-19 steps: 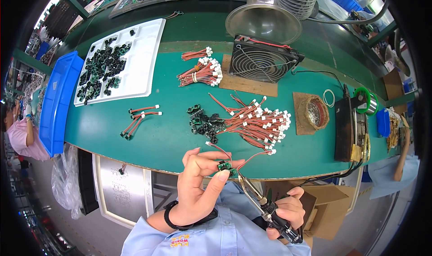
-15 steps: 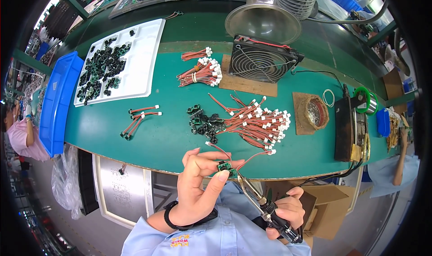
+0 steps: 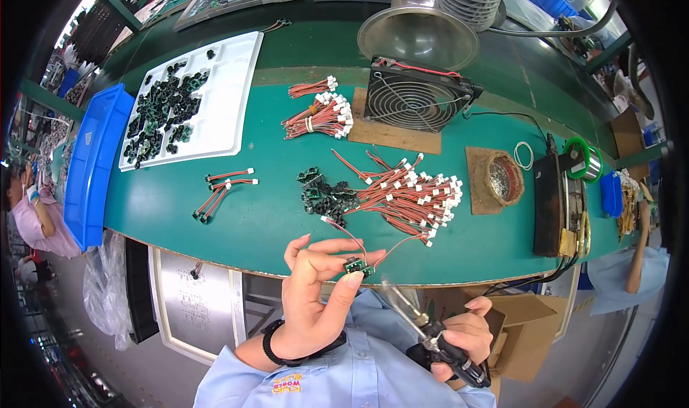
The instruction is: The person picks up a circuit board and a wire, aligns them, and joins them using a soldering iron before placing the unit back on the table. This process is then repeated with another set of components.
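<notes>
The left hand [image 3: 320, 287] pinched the small green circuit-board part [image 3: 356, 266] at its fingertips, presumably so that the red wires [image 3: 394, 248] stood clear, while the right hand [image 3: 466, 338], wrapped around the soldering iron [image 3: 433, 332], held it apart, right of the left hand.
</notes>
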Action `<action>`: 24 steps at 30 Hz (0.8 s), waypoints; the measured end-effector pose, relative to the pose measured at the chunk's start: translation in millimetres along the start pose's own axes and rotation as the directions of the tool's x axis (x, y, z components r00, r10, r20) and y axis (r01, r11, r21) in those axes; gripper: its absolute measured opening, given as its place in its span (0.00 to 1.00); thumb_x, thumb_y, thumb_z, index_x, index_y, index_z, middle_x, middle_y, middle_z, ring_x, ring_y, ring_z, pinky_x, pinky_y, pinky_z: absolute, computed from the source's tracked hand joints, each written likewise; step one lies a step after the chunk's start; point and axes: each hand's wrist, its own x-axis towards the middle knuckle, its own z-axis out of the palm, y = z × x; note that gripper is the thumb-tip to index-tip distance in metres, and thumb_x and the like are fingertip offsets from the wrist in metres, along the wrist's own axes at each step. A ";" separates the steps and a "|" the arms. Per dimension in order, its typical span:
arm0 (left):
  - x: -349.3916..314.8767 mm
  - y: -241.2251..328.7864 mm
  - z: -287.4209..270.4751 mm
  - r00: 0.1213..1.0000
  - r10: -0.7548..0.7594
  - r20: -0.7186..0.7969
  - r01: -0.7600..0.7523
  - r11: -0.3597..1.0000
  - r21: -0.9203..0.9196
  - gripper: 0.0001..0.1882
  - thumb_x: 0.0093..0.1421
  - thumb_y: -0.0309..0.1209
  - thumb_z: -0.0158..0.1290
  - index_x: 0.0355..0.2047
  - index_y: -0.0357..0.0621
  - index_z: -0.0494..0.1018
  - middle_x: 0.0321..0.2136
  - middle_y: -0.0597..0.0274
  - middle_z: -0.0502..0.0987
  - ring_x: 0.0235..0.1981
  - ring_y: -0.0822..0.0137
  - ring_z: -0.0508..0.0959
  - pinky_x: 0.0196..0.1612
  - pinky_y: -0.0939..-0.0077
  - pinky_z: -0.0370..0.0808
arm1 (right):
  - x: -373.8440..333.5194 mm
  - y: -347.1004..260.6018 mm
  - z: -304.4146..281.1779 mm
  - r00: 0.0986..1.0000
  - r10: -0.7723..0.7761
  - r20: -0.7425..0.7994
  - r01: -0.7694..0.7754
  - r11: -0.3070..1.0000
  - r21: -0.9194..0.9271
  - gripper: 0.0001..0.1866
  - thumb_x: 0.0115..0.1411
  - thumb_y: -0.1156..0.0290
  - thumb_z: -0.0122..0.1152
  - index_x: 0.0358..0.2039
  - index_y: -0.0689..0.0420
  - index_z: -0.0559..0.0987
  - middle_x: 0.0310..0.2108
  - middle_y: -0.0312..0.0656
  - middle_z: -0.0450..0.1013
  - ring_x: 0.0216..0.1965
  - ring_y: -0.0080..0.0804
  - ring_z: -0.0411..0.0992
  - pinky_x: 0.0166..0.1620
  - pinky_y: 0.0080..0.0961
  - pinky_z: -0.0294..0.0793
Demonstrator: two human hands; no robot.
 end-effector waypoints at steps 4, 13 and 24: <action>0.2 3.9 -4.6 0.993 -0.114 0.001 0.114 0.990 -0.078 0.07 0.61 0.27 0.46 0.34 0.45 0.58 0.38 0.53 0.79 0.48 0.62 0.73 0.58 0.58 0.49 | -17.8 8.9 -0.9 0.971 0.047 -0.236 -0.061 0.997 -0.055 0.20 0.53 0.57 0.60 0.39 0.57 0.71 0.32 0.40 0.74 0.30 0.25 0.72 0.40 0.28 0.61; 4.5 12.8 -9.5 0.926 -0.354 0.134 0.343 0.634 -0.694 0.07 0.61 0.31 0.45 0.34 0.42 0.61 0.41 0.50 0.73 0.42 0.55 0.75 0.47 0.59 0.70 | 6.6 57.1 -6.0 0.638 0.506 -0.580 -0.641 0.767 -0.035 0.24 0.60 0.77 0.50 0.57 0.60 0.62 0.46 0.44 0.69 0.46 0.28 0.67 0.51 0.23 0.63; -2.5 2.4 -43.8 0.924 -0.348 0.160 0.352 0.608 -0.711 0.07 0.62 0.31 0.45 0.37 0.41 0.63 0.38 0.49 0.75 0.39 0.56 0.76 0.47 0.60 0.69 | 9.4 30.0 11.2 0.659 0.547 -0.516 -0.642 0.767 -0.007 0.24 0.56 0.81 0.52 0.55 0.63 0.64 0.46 0.47 0.69 0.46 0.31 0.69 0.50 0.25 0.66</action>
